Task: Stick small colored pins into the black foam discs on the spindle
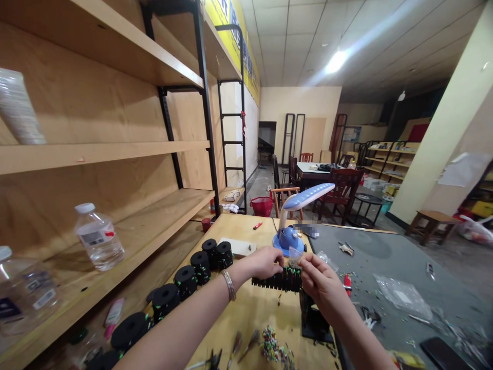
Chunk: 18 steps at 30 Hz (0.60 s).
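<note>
My left hand (268,262) reaches over a black ridged roll (275,280), its fingers bent down and closed at the roll's upper edge. Green and other coloured bits dot this roll, which lies level beside a dark stand (314,324). At the roll's right end, the thumb and fingers of my right hand (318,277) are pinched together; what is between them is too small to make out. A small clear plastic bag (295,255) appears right beside those fingertips, and I cannot tell whether they touch it. Below lies a pile of small multicoloured beads (271,344).
Black foam spools (185,280) line the table's left edge. A blue desk lamp (288,239) stands behind my hands. On the grey mat (370,267) to the right are a clear bag (402,295), a red-handled tool (347,283) and a phone (442,353). Wooden shelves (169,216) rise at left.
</note>
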Each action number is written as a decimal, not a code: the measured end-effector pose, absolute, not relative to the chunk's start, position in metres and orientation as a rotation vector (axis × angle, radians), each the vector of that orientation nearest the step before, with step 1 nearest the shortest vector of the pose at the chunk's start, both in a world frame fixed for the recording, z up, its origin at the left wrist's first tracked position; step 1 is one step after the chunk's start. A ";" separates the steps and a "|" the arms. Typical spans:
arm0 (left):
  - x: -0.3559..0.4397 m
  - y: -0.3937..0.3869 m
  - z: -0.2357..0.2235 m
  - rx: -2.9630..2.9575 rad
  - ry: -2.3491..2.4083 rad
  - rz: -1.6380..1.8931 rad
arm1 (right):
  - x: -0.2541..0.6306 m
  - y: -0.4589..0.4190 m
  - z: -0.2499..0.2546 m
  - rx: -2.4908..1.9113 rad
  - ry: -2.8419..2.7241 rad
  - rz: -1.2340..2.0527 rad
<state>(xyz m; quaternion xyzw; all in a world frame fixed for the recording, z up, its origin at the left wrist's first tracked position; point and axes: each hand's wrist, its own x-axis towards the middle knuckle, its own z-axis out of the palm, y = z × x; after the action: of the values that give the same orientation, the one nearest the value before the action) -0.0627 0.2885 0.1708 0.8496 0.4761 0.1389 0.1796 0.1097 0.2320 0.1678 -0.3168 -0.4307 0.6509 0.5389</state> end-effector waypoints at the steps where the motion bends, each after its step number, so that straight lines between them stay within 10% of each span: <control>1: -0.062 0.289 0.172 2.403 1.333 0.375 | 0.110 0.232 0.167 -0.756 -1.025 1.543; 18: -0.066 0.284 0.177 2.445 1.131 0.378 | 0.127 0.220 0.143 -0.789 -1.017 1.589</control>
<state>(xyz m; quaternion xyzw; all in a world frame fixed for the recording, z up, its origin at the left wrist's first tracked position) -0.0664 0.2838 0.1767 0.8788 0.4067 0.1360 0.2092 0.1266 0.2199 0.1431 -0.3291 -0.4246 0.6632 0.5212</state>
